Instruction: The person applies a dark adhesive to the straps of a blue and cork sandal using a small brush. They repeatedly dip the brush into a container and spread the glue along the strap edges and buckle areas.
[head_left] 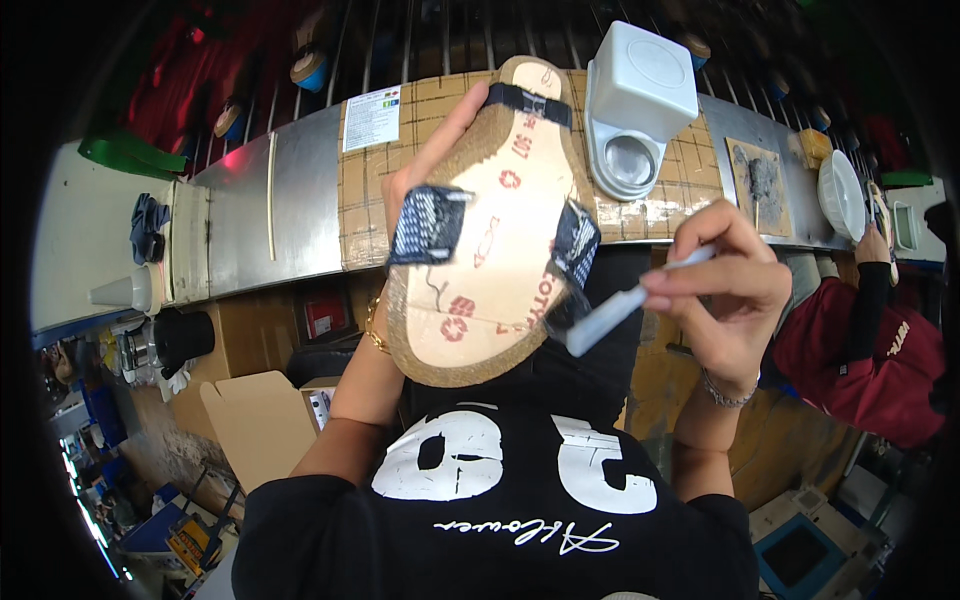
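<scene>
A cork sandal sole (500, 240) is tilted up, its cream face with red print toward me. Dark blue-and-white woven strap ends (432, 225) fold over its edges, and a narrow dark strap (530, 102) crosses the slimmer far end. My left hand (432, 160) grips the sole along its left edge, partly hidden behind it. In my right hand (725, 290), fingers pinch a whitish flat-ended applicator stick (605, 320). Its broad tip is close to the sole's lower right edge, by a strap end; I cannot tell whether they touch.
Beyond the sole, a white dispenser (640, 100) with a round cup stands on a taped cardboard sheet (375, 205) over a metal bench (240, 190). Farther right are a stained board (757, 185), a white basin (840, 195) and a person in maroon (860, 350). An open carton (260, 420) sits lower left.
</scene>
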